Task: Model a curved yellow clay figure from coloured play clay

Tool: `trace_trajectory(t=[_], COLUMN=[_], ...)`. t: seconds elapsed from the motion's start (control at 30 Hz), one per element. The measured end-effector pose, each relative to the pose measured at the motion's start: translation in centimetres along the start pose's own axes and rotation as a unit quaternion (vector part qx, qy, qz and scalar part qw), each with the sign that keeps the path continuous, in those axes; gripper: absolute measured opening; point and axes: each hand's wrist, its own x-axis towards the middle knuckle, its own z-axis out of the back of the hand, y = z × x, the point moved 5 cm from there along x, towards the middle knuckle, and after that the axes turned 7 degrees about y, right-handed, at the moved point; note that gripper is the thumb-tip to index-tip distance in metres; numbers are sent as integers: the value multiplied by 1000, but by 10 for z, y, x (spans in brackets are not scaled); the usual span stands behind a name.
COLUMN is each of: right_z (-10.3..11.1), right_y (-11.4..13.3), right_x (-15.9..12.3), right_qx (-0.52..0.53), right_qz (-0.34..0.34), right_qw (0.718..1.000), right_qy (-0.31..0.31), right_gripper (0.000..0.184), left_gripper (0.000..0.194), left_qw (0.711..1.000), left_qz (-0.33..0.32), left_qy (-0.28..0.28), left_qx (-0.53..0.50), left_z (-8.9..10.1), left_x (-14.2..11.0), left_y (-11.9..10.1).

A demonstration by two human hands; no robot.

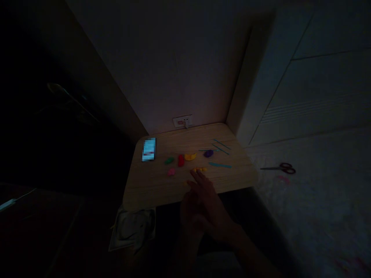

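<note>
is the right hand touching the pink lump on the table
Apart: the head view shows a stretch of wooden tabletop between the right hand and the pink lump.

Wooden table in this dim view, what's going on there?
A person's hands are together at the near edge of the wooden table. The right hand, fingers outstretched, partly hides the left hand; it's too dark to tell whether anything is between them. A row of yellow pieces lies close to the right fingers. Beyond are a curved yellow piece and a red lump, with a purple lump farther right.
</note>
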Motion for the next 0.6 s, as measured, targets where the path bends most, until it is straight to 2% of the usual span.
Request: trace_trajectory(t=[0.13, 0.23, 0.33, 0.47, 0.6], right_z=[25, 35, 40, 46, 49], right_y=[-11, -16, -24, -34, -41], right_x=[-6, -12, -16, -19, -19], right_qx=[18, 14, 5, 8, 20], right_qz=[-55, -83, -101, -113, -102], right_qw=[995, 989, 982, 977, 981], right_qy=[-79, -122, -161, -182, -161], right_gripper=[57, 44, 36, 28, 22], left_gripper=[13, 19, 27, 32, 45], left_qw=[998, 997, 987, 946, 872], left_qz=[-4, -59, -122, -229, -312], left_qy=[-56, -59, -70, -76, -78], left_qx=[-24, -4, 75, 219, 368], left_z=[1, 1, 4, 9, 16], left_x=[-5, -5, -2, 3, 9], left_y=[-14, -28, -44, -74, -101])
